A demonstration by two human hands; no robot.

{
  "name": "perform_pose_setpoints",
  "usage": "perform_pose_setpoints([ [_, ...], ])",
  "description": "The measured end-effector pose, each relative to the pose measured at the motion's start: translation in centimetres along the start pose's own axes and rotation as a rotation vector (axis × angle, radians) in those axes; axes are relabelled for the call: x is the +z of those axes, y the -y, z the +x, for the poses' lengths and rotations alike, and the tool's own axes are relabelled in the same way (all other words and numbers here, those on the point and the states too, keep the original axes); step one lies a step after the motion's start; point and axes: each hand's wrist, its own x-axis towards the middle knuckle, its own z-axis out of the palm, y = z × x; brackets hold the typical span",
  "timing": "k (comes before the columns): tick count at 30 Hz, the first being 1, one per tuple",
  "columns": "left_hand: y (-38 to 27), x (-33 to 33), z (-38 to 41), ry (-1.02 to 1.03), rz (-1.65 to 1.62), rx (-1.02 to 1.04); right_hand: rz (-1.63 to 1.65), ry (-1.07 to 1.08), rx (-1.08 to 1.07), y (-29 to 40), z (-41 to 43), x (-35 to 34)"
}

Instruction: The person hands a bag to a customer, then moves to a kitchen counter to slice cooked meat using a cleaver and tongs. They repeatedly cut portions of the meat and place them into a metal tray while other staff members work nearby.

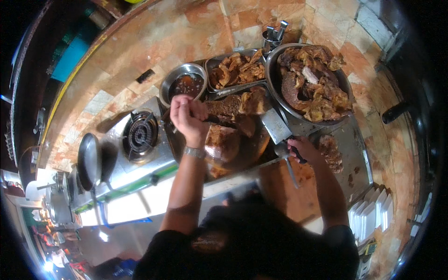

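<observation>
My right hand (305, 148) grips the black handle of a cleaver (277, 126); its broad blade points up and left over the edge of a dark tray (267, 159). Close under that hand lies a metal spoon or ladle (281, 151). Raised between the tray and a steel bowl of brown sauce (185, 84), my left hand (189, 119) has its fingers curled, and I cannot tell whether anything is in them. In the tray sit a glossy chunk of cooked meat (222, 140) and darker browned pieces (224, 106), partly behind my left hand.
A large round pan (271, 82) heaped with roasted meat (311, 87) stands at the back right. Beside it are a tray of fried pieces (238, 71) and a steel cup of utensils (272, 43). A gas burner (140, 135) and wok (89, 159) lie left; stacked white containers (369, 213), right.
</observation>
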Motion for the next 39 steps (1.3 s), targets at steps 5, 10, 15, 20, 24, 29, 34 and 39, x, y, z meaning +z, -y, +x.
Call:
perform_pose_setpoints([
  [5,-1.2,-1.4,1.3,0.038,-0.058,0.074,-0.057,-0.068,-0.036,-0.3,-0.6,0.8],
  [10,-1.5,0.1,3.0,0.067,-0.106,0.128,-0.163,-0.07,-0.048,0.7,-1.0,0.4],
  [15,2.9,3.2,4.3,0.018,0.096,0.141,0.006,-0.037,-0.047,0.7,-0.4,3.7],
  [20,3.8,5.3,4.4,0.105,0.124,0.13,0.089,-0.024,-0.079,1.8,-0.7,5.0],
  [24,1.4,9.3,6.7,0.196,-0.007,0.168,0.147,-0.064,-0.169,4.9,-2.7,5.1],
  [29,3.3,17.0,10.8,0.264,0.013,0.179,-0.174,-0.327,-0.468,9.3,-4.6,2.3],
  [34,10.9,19.1,12.9,0.323,0.04,0.127,-0.719,-0.833,-0.392,14.0,-7.5,3.7],
  [39,15.6,21.4,12.2,0.466,0.069,0.155,-0.672,-0.699,-0.321,17.7,-5.9,4.6],
])
